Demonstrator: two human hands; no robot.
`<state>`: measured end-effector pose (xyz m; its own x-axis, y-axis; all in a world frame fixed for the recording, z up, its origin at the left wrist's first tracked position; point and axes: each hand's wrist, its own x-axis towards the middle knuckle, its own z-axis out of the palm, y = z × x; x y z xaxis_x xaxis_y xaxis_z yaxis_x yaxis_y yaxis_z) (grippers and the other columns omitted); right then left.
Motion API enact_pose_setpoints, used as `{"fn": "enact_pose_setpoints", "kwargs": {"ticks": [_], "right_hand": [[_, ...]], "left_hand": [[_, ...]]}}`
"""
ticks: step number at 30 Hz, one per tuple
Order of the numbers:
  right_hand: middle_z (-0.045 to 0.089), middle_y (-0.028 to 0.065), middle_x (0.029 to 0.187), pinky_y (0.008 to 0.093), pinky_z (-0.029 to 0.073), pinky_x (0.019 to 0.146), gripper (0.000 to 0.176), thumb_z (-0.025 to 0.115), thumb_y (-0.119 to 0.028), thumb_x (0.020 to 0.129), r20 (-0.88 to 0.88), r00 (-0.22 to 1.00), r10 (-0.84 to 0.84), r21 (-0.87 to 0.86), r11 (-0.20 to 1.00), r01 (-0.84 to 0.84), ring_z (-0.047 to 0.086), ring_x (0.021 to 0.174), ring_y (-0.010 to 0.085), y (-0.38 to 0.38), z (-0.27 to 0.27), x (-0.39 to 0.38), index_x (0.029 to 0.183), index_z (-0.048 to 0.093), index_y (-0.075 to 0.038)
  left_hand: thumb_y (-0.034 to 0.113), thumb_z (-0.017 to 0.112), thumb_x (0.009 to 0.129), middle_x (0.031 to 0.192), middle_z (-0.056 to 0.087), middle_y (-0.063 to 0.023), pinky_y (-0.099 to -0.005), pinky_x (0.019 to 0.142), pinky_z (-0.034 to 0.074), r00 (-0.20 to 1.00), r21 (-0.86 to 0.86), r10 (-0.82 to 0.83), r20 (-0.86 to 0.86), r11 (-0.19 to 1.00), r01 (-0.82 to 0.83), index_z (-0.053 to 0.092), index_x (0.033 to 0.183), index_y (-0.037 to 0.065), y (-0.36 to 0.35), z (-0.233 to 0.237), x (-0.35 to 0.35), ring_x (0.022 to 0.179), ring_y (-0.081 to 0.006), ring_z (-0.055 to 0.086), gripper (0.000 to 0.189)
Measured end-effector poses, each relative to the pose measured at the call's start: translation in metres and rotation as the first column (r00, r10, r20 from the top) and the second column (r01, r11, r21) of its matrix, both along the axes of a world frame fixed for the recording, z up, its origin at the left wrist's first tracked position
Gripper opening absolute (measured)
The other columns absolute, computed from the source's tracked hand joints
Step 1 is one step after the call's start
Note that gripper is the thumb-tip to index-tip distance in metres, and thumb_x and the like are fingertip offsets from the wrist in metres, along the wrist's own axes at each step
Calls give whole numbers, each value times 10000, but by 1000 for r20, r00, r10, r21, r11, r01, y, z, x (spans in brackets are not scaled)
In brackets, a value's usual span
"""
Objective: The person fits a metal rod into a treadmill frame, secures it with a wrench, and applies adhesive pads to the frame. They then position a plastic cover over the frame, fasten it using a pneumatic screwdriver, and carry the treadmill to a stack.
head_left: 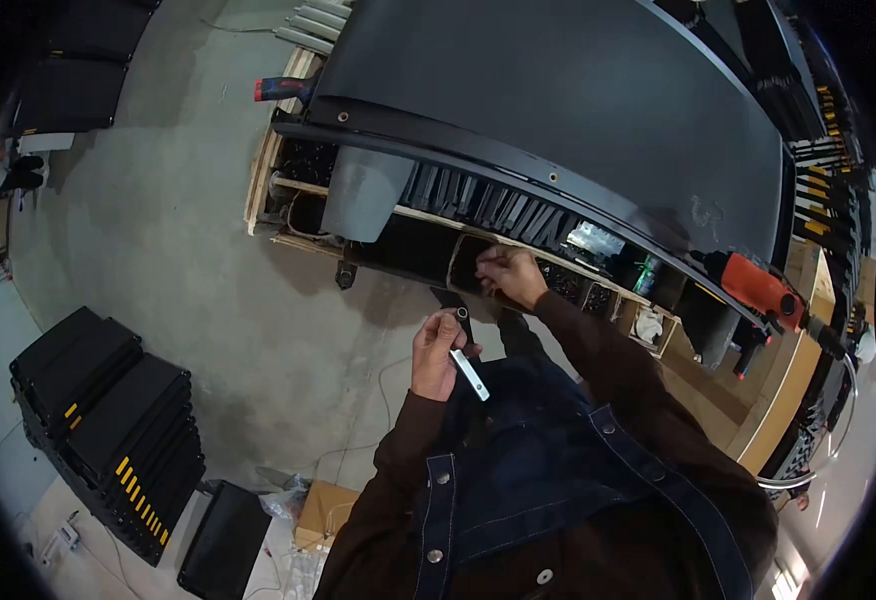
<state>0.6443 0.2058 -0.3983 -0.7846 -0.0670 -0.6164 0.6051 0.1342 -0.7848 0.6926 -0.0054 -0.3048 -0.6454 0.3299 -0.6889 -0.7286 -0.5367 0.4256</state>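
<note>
My left hand (436, 355) is closed around a short silver metal bar (470, 375) with a small hole near its lower end. A black part with a round ring end (462, 314) sticks up by its fingertips, seemingly in the same grip. My right hand (514, 275) is over a dark compartment (470, 262) of the wooden parts tray, thumb and fingers drawn together. Whatever lies between those fingers is too small to make out. Just above both hands is the large dark grey panel (558, 90) on the bench.
A red-orange power tool (758, 290) rests at the right end. A grey bin (366, 195) stands in the tray beside rows of black strips (483, 200). A drill handle (283, 89) juts out at the panel's left corner. Stacked black panels (113, 420) stand on the floor, lower left.
</note>
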Motion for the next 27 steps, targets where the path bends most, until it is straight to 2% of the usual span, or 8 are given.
{"fn": "enact_pose_setpoints", "kwargs": {"ticks": [2, 5, 17, 20, 22, 24, 25, 27], "right_hand": [[718, 73, 910, 262, 562, 652, 195, 684, -165, 956, 196, 952, -234, -369, 882, 293, 680, 740, 116, 8, 71, 5, 1079, 682, -13], [705, 67, 910, 261, 561, 711, 210, 704, -178, 945, 111, 965, -236, -541, 801, 258, 679, 781, 121, 28, 135, 30, 1079, 687, -17], [697, 102, 968, 286, 592, 784, 214, 681, -121, 952, -81, 910, -406, -577, 764, 289, 703, 855, 166, 113, 195, 85, 1092, 680, 40], [676, 89, 997, 299, 611, 798, 162, 668, -89, 953, -40, 902, -429, -649, 698, 303, 715, 869, 187, 131, 195, 96, 1076, 679, 17], [680, 89, 977, 302, 611, 792, 167, 666, -93, 956, 0, 888, -459, -660, 667, 345, 714, 864, 187, 140, 188, 107, 1083, 667, 17], [688, 87, 921, 304, 608, 764, 169, 656, -99, 966, 40, 853, -520, -647, 637, 418, 706, 827, 176, 146, 177, 120, 1088, 639, 17], [689, 81, 931, 291, 593, 747, 177, 667, -106, 962, -24, 864, -503, -579, 711, 399, 695, 820, 162, 152, 174, 126, 1090, 639, 13], [679, 49, 894, 254, 546, 691, 186, 692, -115, 947, -196, 873, -447, -448, 833, 325, 663, 775, 122, 168, 169, 134, 1085, 642, 0]], "left_hand": [[402, 649, 970, 814, 475, 35, -318, 685, 555, 998, -20, -39, -40, 999, 39, 598, 1062, 92, 15, 5, -2, 720, -81, 483, 327], [353, 658, 976, 826, 521, 24, -321, 678, 578, 989, -25, -110, -100, 994, 108, 587, 1069, 76, 40, 20, -6, 730, -73, 532, 301], [318, 643, 989, 926, 575, -15, -317, 703, 580, 888, -145, -308, -343, 951, 274, 601, 1115, 38, 147, 81, 3, 837, -115, 588, 310], [281, 663, 977, 946, 591, -45, -320, 702, 561, 642, -470, -421, -641, 876, 106, 634, 1060, 6, 169, 89, 4, 853, -135, 608, 288], [132, 674, 949, 928, 595, -46, -288, 695, 514, 197, -695, -667, -719, 689, -204, 654, 1008, 4, 178, 99, -4, 876, -138, 607, 142], [114, 691, 925, 913, 598, -55, -275, 697, 498, 300, -705, -672, -677, 710, -1, 655, 985, -8, 185, 96, -5, 852, -132, 602, 141], [97, 707, 901, 898, 601, -63, -262, 699, 483, 390, -671, -686, -615, 714, 198, 655, 963, -19, 193, 92, -5, 827, -126, 597, 141], [138, 711, 908, 807, 600, -17, -259, 629, 462, 474, -538, -590, -654, 803, 256, 661, 949, -7, 211, 65, 6, 714, -105, 563, 159]]}}
